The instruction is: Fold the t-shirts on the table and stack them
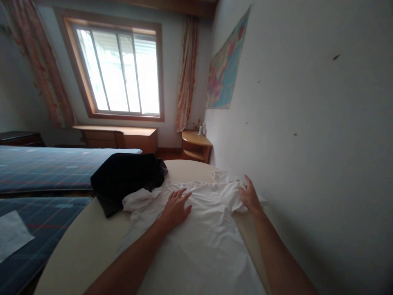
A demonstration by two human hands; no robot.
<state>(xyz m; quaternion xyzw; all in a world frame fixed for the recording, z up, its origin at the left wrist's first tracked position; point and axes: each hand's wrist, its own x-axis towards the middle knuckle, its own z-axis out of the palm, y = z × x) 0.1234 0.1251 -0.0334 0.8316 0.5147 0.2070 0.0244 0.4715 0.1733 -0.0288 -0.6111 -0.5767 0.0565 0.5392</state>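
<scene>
A white T-shirt (pixel 208 229) lies spread out on a round cream table (pixel 82 241), its neckline toward the far side and some wrinkles across it. My left hand (pixel 176 208) rests flat on the upper left of the shirt, fingers spread. At the shirt's right sleeve (pixel 235 200), my right hand (pixel 250 197) touches the cloth with one finger stretched up and away from it; its other fingers are partly hidden. The shirt's left sleeve (pixel 139 199) lies bunched beside a heap of black cloth (pixel 129 174).
A white wall (pixel 307 164) stands close along the table's right side. To the left are two plaid mattresses (pixel 61 170), with a white sheet (pixel 14 233) on the nearer one. A wooden corner shelf (pixel 196 139) and a low desk (pixel 135 131) stand behind, below a window (pixel 119 73).
</scene>
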